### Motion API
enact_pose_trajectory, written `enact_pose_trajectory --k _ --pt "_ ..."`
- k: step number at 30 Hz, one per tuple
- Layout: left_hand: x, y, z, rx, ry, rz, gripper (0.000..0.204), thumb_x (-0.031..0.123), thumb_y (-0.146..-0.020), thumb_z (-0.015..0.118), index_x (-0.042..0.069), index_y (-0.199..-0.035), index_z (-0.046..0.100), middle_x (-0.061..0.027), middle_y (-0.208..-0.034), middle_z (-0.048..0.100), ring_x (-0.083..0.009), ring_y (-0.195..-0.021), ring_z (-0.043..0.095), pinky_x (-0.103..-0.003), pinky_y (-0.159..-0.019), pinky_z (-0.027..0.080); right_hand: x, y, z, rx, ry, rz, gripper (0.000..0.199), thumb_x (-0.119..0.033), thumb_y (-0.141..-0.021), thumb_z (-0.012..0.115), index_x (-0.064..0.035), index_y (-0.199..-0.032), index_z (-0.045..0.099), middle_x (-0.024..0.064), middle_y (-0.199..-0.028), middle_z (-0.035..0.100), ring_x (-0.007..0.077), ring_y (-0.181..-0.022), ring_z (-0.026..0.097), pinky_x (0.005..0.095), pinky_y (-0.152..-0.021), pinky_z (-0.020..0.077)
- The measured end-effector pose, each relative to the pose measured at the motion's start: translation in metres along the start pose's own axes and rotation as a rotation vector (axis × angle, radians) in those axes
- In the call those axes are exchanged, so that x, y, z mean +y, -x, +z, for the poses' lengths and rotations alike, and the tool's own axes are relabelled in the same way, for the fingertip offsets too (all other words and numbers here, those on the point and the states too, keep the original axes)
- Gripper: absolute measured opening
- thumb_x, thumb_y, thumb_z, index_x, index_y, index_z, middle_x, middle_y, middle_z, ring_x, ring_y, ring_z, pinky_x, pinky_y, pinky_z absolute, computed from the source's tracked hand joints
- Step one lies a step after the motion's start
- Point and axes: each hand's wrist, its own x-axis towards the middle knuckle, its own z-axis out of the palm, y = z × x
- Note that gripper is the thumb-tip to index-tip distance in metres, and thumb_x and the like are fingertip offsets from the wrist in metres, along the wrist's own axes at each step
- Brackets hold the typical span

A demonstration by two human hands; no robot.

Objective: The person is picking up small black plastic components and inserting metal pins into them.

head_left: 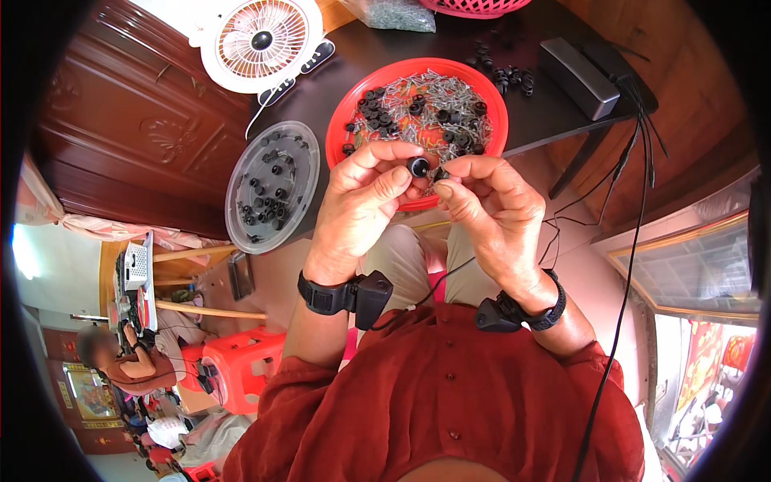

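Observation:
My left hand [365,197] pinches a small black round cap [418,166] between thumb and fingers, just above the near rim of a red bowl [496,136]. My right hand [490,205] meets it from the right, its fingertips closed on a small part that touches the cap; I cannot make that part out. The red bowl holds several grey screws [426,100] and black caps. Both wrists wear black bands with small devices.
A clear round lid [301,209] with several black caps lies left of the bowl on the dark table [337,80]. Behind are a white fan [261,40], a black box [577,76] with cables, loose black caps [506,72]. A person sits far lower left by red stools [241,361].

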Motion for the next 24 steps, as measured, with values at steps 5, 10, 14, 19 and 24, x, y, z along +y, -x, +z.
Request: enact_pose_trajectory --k 5,10,14,19,24 --pt "0.0014 0.0001 0.0016 0.003 -0.075 0.016 0.020 0.001 -0.089 0.050 0.000 -0.108 0.055 -0.0130 -0.105 0.060 -0.0157 -0.090 0.059 -0.028 -0.081 0.050 -0.0001 -0.0004 0.0002 0.021 0.135 -0.043 0.013 0.003 -0.081 0.062 0.0038 -0.092 0.058 0.0051 -0.083 0.062 0.0083 -0.077 0.060 0.0226 -0.070 0.0502" --pt "0.0016 -0.0006 0.0047 0.005 -0.100 0.033 0.020 0.000 -0.088 0.051 0.000 -0.108 0.055 -0.0126 -0.104 0.061 -0.0150 -0.093 0.059 -0.027 -0.082 0.049 -0.0009 -0.0003 0.0002 0.019 0.142 -0.031 0.012 0.003 -0.081 0.062 0.0039 -0.093 0.058 0.0056 -0.084 0.063 0.0088 -0.078 0.060 0.0227 -0.071 0.0502" --pt "-0.0002 -0.0007 0.0021 -0.004 -0.130 0.026 0.021 -0.002 -0.088 0.051 0.000 -0.108 0.056 -0.0115 -0.104 0.061 -0.0136 -0.094 0.058 -0.026 -0.083 0.048 0.0002 -0.0003 0.0004 0.013 0.117 -0.017 0.013 0.003 -0.082 0.061 0.0041 -0.094 0.058 0.0061 -0.084 0.063 0.0095 -0.079 0.061 0.0230 -0.071 0.0504" --pt "0.0001 -0.0009 0.0051 0.001 -0.139 0.024 0.021 -0.002 -0.088 0.051 0.001 -0.107 0.057 -0.0106 -0.104 0.061 -0.0121 -0.095 0.057 -0.024 -0.083 0.047 0.0000 -0.0003 0.0008 0.014 0.123 -0.004 0.013 0.003 -0.082 0.061 0.0041 -0.094 0.057 0.0064 -0.085 0.063 0.0102 -0.080 0.061 0.0232 -0.071 0.0508" --pt "0.0008 -0.0004 0.0047 0.002 -0.154 0.027 0.021 -0.002 -0.088 0.051 0.001 -0.107 0.057 -0.0103 -0.104 0.061 -0.0122 -0.095 0.057 -0.024 -0.083 0.047 -0.0012 -0.0001 0.0018 0.008 0.093 0.007 0.012 0.004 -0.081 0.061 0.0039 -0.093 0.057 0.0067 -0.086 0.063 0.0104 -0.080 0.062 0.0233 -0.071 0.0508"
